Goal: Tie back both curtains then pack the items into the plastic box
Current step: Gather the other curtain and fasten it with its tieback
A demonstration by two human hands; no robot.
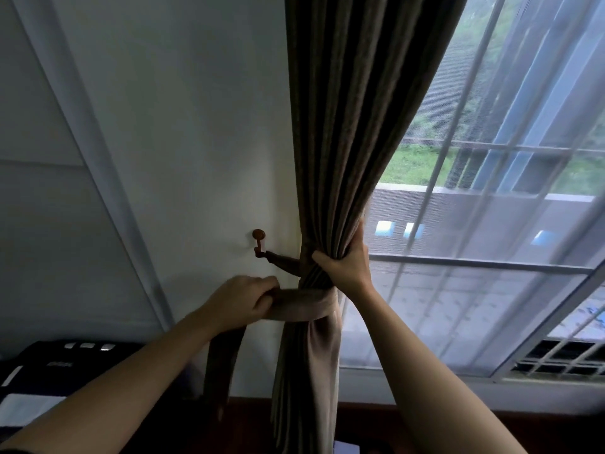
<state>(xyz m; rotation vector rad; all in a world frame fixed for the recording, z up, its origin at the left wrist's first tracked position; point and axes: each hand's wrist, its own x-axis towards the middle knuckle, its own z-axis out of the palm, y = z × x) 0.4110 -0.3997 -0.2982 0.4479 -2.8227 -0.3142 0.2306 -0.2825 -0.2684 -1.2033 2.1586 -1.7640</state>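
Centre frame: my right hand (343, 261) grips curtain (347, 126) to bunch folds; left hand (244, 298) pinches tieback (306, 306), meant for hook (258, 236).

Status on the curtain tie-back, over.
Right hand grips bunched curtain. Left hand holds tie-back, wrapped round curtain, free end not yet on wall hook. Nothing blocking.

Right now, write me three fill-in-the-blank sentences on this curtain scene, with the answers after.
1. The right hand grips the gathered dark brown fabric curtain just ____ the tan cloth tieback band.
2. The left hand grips that band, whose other end reaches the small reddish-brown knobbed hook on the white ____.
3. Of the two hands, the ____ one is nearer the hook.
Answers: above; wall; left.
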